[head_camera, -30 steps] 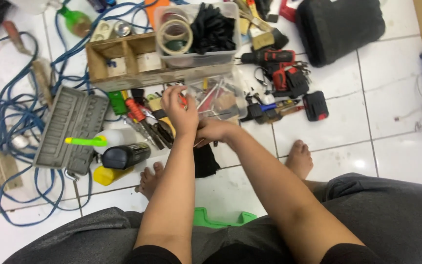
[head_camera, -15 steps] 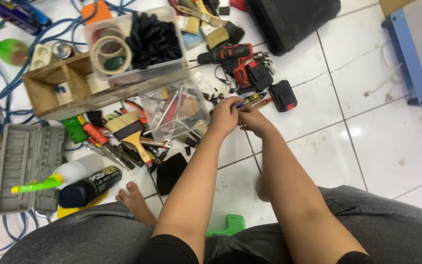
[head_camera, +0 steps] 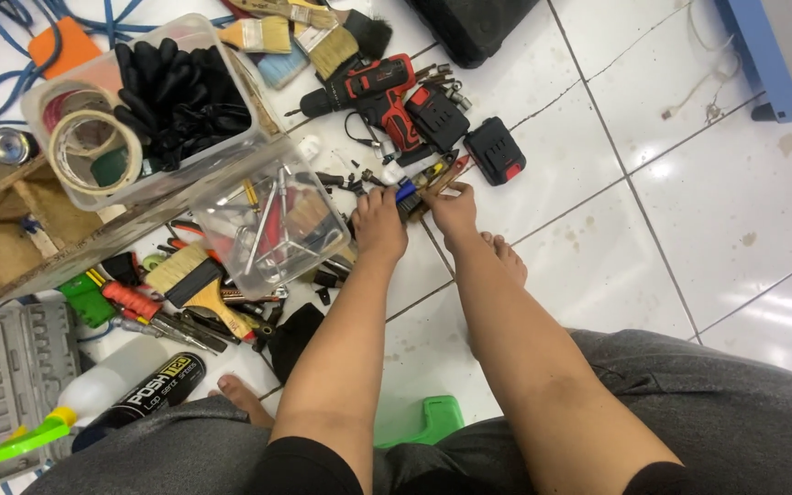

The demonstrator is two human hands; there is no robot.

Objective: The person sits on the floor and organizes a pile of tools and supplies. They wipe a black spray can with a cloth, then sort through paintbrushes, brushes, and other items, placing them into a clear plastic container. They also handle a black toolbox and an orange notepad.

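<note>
A small blue-handled tool (head_camera: 407,194) lying on the white tiled floor (head_camera: 689,220) was pinched between the left hand (head_camera: 379,223) and the right hand (head_camera: 453,209), fingers closed around it, seemingly to lift it from the scattered bits. Just beside it, a clear plastic tub (head_camera: 272,225) held metal tools and a brush; a larger tub (head_camera: 153,110) held black gloves (head_camera: 176,87) and tape rolls (head_camera: 93,142).

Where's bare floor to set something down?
Free: white tiles right of the right hand, between the black battery and the blue frame. Crowded: everything left of the left hand, around the clear tub and red drill.
</note>
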